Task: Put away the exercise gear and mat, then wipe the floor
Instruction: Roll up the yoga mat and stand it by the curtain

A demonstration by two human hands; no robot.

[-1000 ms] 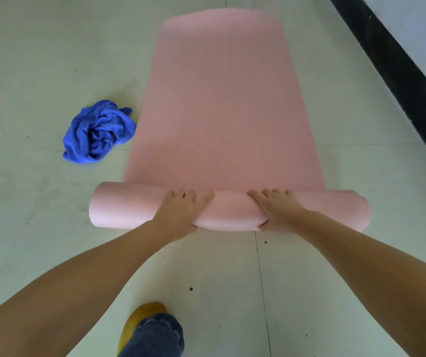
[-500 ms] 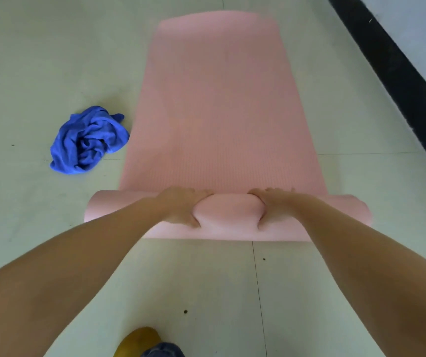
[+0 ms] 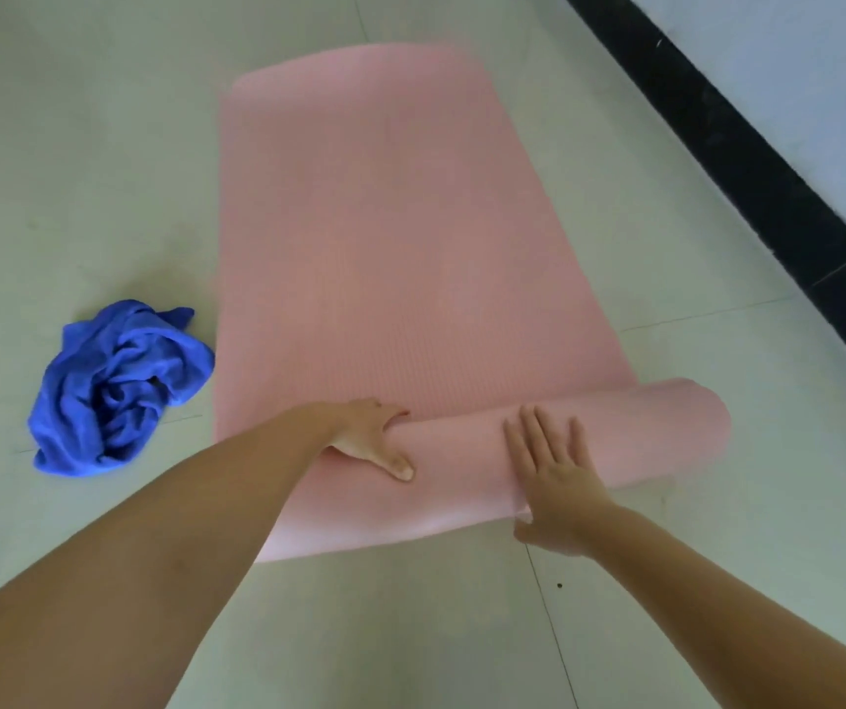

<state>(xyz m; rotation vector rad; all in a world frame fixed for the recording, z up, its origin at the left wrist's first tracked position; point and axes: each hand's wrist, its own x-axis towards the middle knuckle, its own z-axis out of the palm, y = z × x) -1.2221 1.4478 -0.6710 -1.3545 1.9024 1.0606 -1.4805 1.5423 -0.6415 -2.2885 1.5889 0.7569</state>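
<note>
Mat: a pink foam exercise mat [image 3: 390, 237] lies on the floor, its near end wound into a loose roll [image 3: 630, 432] that runs across the lower middle of the view; the rest lies flat, stretching away from the person
Left hand: the left hand [image 3: 367, 440] reaches in from the lower left on a long straight arm, palm on the roll near its middle — fingers curled over the far side of the roll, thumb pointing right along the near face, so the hand grasps the rolled foam
Right hand: the right hand [image 3: 556, 483] lies flat on top of the roll, fingers [image 3: 538, 432] straight and spread, pointing away — released, pressing rather than gripping; the thumb sits at the near lower edge of the roll
Cloth: a crumpled blue microfibre cloth [image 3: 119, 386] sits on the floor just beside the mat's left edge
Floor: pale tiled floor [image 3: 78, 171] with thin grout lines
Wall: a black skirting strip [image 3: 748, 186] runs diagonally at the upper right, below a light wall
</note>
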